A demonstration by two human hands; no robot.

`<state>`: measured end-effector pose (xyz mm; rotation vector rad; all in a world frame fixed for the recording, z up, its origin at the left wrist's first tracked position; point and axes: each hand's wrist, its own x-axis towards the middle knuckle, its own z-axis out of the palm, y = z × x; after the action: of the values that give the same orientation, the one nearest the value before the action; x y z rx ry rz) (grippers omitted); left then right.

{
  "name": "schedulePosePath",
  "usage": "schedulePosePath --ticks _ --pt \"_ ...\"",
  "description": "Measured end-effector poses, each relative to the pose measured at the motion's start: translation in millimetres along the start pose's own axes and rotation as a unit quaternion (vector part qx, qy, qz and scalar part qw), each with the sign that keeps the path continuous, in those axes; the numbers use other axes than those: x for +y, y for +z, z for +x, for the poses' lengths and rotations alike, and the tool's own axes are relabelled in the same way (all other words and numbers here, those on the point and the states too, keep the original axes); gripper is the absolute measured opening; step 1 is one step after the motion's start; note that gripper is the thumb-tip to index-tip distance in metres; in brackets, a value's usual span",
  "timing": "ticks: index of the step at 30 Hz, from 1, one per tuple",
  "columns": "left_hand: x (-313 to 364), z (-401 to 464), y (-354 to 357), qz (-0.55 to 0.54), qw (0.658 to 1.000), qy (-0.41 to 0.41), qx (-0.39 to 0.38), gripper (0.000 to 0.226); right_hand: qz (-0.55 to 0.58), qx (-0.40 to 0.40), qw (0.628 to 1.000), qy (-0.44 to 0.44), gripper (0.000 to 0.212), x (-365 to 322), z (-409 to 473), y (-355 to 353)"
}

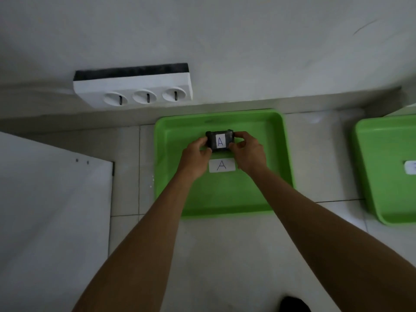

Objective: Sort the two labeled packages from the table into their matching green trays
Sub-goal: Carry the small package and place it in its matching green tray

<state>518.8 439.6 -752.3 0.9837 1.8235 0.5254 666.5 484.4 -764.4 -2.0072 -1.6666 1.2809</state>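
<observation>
You are holding a small dark package (220, 141) between both hands over the far half of a green tray (171, 176). A white label on top of the package is showing a handwritten letter "A". Your left hand (195, 157) is gripping its left end and your right hand (248, 153) is gripping its right end, fingers curled narrowly around it. Whether the package is touching the tray floor cannot be told.

A white card (222, 165) marked "A" is lying at the centre of the tray, just on the near side of the package and between your wrists. Nothing else is sitting in this tray.

A second green tray (382, 154) is lying well apart to the right, cut off by the picture's edge. A white card (410, 167) is lying in it, its writing too cropped to read.

A white socket strip (132, 86) with three outlets is sitting beyond the first tray's far left corner.
</observation>
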Motion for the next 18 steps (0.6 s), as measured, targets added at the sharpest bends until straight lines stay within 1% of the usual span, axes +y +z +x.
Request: schedulePosePath --ticks 4,9,14,18 --pt "0 -1 2 0.013 1.000 -0.002 -0.016 0.053 -0.015 0.002 1.000 0.012 0.040 2 2 2" --pt "8 -24 -11 0.034 0.999 -0.024 0.000 0.052 -0.004 -0.013 0.999 0.034 0.051 -5 -12 -19" --pt "35 -97 -34 0.019 0.998 -0.057 -0.012 0.040 -0.031 -0.028 0.998 0.038 0.047 -24 -72 -67" --pt "84 -179 -65 0.024 0.998 -0.045 -0.026 0.036 -0.032 -0.056 0.997 0.031 0.046 -73 -146 -123"
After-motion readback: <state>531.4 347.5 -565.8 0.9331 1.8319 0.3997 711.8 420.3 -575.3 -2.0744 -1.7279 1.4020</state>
